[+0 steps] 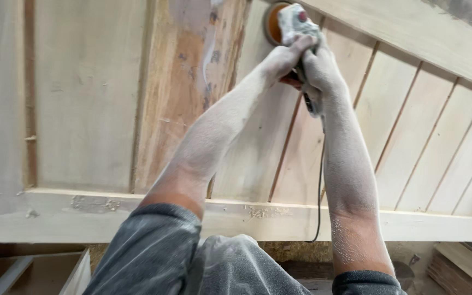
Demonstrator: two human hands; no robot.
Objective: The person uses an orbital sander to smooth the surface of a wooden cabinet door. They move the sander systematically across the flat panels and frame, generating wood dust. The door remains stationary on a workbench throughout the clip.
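Observation:
A large pale wooden door panel [88,109] with grooved boards lies flat in front of me. Far out on it sits a dust-covered electric sander [293,21] with an orange disc against the wood. My left hand [282,57] and my right hand [318,68] both grip the sander, arms stretched forward and coated in fine white dust. A black cord [320,191] runs from the tool back along my right forearm and over the panel's near edge.
The panel's near rail [258,218] carries wood shavings and filler patches. Below it, sawdust covers the floor, with a wooden box frame [55,270] at lower left and stacked boards [460,267] at lower right.

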